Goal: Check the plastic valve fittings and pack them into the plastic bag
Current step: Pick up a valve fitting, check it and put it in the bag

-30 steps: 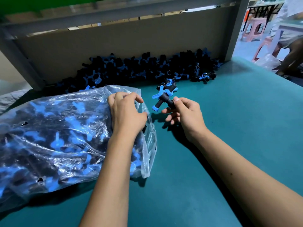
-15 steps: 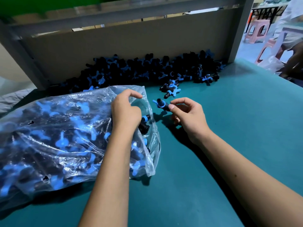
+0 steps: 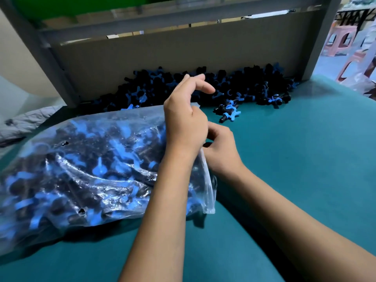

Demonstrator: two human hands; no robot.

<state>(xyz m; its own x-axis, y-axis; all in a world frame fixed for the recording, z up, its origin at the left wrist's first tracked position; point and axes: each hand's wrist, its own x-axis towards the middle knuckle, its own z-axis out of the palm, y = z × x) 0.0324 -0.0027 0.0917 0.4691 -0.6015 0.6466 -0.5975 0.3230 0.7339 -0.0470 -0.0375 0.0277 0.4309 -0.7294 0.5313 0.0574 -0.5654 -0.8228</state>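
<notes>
A clear plastic bag packed with black and blue valve fittings lies on the left of the table, its mouth facing right. My left hand holds the upper edge of the mouth lifted, with its fingers raised. My right hand is curled at the mouth, partly behind the left hand. A dark bit of a valve fitting shows at its fingertips. A long pile of loose fittings lies along the back board. A few fittings sit apart just in front of it.
The teal table top stretches to the right and front. A cardboard back panel in a grey frame closes the far side. A grey cloth lies at the left edge. Pink stools stand beyond the right corner.
My right hand has carried the fitting left from the open table to the bag's mouth. My left hand has lifted the bag's upper edge and raised its fingers.
</notes>
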